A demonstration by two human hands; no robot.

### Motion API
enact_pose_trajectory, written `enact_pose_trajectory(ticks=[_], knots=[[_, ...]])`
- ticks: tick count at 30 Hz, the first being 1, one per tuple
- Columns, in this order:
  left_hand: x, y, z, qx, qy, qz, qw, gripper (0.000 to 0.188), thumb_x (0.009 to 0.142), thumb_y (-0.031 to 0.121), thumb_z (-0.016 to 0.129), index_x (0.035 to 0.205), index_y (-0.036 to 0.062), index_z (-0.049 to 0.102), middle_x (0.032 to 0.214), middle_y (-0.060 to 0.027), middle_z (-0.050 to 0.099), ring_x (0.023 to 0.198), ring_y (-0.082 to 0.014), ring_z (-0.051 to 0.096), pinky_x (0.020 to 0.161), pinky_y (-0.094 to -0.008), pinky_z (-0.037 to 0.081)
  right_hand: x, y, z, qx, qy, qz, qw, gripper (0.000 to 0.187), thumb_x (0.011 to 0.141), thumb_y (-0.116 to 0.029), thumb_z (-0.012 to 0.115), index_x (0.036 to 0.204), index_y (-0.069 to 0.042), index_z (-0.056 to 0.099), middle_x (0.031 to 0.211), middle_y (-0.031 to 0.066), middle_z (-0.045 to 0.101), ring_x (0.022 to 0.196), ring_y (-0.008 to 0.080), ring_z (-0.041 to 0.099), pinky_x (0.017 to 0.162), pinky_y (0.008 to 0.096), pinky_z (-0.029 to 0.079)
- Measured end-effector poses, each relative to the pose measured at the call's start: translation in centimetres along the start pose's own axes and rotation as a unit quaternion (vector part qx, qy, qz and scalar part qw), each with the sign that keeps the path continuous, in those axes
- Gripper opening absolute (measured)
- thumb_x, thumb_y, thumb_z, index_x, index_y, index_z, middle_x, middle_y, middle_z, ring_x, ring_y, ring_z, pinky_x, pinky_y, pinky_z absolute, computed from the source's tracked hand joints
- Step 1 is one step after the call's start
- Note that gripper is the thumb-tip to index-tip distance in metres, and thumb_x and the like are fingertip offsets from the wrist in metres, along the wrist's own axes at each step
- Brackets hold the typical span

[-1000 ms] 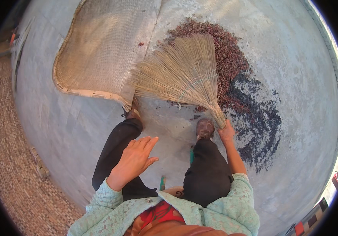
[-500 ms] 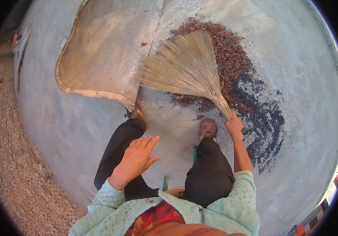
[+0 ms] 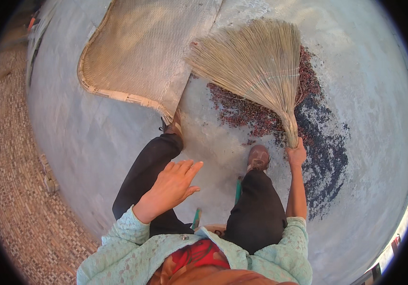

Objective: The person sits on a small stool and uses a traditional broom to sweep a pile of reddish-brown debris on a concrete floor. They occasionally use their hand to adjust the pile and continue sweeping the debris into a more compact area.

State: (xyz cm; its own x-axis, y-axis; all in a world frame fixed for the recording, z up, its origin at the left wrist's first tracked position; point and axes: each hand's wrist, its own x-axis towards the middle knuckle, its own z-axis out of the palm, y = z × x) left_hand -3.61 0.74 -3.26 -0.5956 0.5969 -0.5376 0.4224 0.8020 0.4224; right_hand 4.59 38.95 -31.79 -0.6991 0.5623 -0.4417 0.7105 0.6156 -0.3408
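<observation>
My right hand [image 3: 296, 153] grips the bound handle of a straw broom [image 3: 261, 64]. The bristles fan up and to the left, over a heap of small dark red bits [image 3: 242, 107] on the floor. Part of the heap lies hidden under the broom. Beside it on the right spreads a layer of blackish bits [image 3: 325, 152]. The broom's left bristle tips reach close to the open edge of a woven winnowing tray [image 3: 137, 52]. My left hand [image 3: 173, 186] hovers over my left thigh, fingers stretched out, holding nothing.
The tray's near corner rests by my left shoe [image 3: 173, 124]. My right shoe [image 3: 258, 156] stands just below the red heap. Green legs of a low seat [image 3: 196, 218] show between my knees. Left of the grey concrete floor [image 3: 85, 156] runs a brick-patterned surface [image 3: 18, 180].
The broom has swung up and to the right with my right hand, its bristles turning more upright. My left hand has shifted slightly right and stays outstretched. The view has moved a little.
</observation>
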Motion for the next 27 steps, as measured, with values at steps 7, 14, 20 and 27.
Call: enact_pose_trajectory(ticks=[7, 14, 20, 27], knots=[[0.8, 0.0, 0.0, -0.005, 0.011, 0.025, 1.0, 0.063, 0.08, 0.027, 0.072, 0.133, 0.0038, 0.046, 0.124, -0.0154, 0.054, 0.106, -0.0318, 0.054, 0.091, -0.0405, 0.043, 4.5, -3.5, 1.4, 0.031, -0.001, 0.034, 0.999, 0.04, 0.067, -0.02, 0.067, 0.105, -0.017, 0.055, 0.086, 0.0146, 0.068, 0.083, 0.0381, 0.065, 0.072, 0.0461, 0.05], [0.5, 0.1, 0.1, 0.002, -0.001, 0.018, 1.0, 0.062, 0.081, 0.027, 0.071, 0.133, 0.0035, 0.046, 0.124, -0.0148, 0.054, 0.106, -0.032, 0.054, 0.09, -0.0394, 0.043, 2.0, -4.9, -0.2, 0.051, 0.019, -0.004, 0.999, 0.038, 0.069, -0.023, 0.067, 0.104, -0.016, 0.054, 0.084, 0.0166, 0.067, 0.081, 0.0399, 0.065, 0.07, 0.0489, 0.049], [0.8, -0.1, 0.1, 0.0, 0.002, 0.023, 1.0, 0.062, 0.081, 0.028, 0.071, 0.132, 0.0034, 0.046, 0.124, -0.0149, 0.054, 0.107, -0.0317, 0.054, 0.09, -0.0392, 0.043, 2.7, -2.2, 3.0, -0.033, -0.007, 0.023, 0.999, 0.04, 0.068, -0.025, 0.069, 0.104, -0.016, 0.054, 0.084, 0.0162, 0.067, 0.08, 0.0401, 0.065, 0.069, 0.0493, 0.049], [0.7, 0.1, -0.1, 0.003, -0.002, 0.019, 1.0, 0.062, 0.081, 0.028, 0.071, 0.132, 0.0033, 0.047, 0.125, -0.0157, 0.054, 0.107, -0.0322, 0.054, 0.09, -0.0394, 0.043, 0.2, -1.6, 2.1, 0.072, 0.031, -0.022, 0.997, 0.041, 0.066, -0.024, 0.069, 0.104, -0.014, 0.055, 0.084, 0.0167, 0.067, 0.08, 0.0404, 0.064, 0.07, 0.049, 0.049]])
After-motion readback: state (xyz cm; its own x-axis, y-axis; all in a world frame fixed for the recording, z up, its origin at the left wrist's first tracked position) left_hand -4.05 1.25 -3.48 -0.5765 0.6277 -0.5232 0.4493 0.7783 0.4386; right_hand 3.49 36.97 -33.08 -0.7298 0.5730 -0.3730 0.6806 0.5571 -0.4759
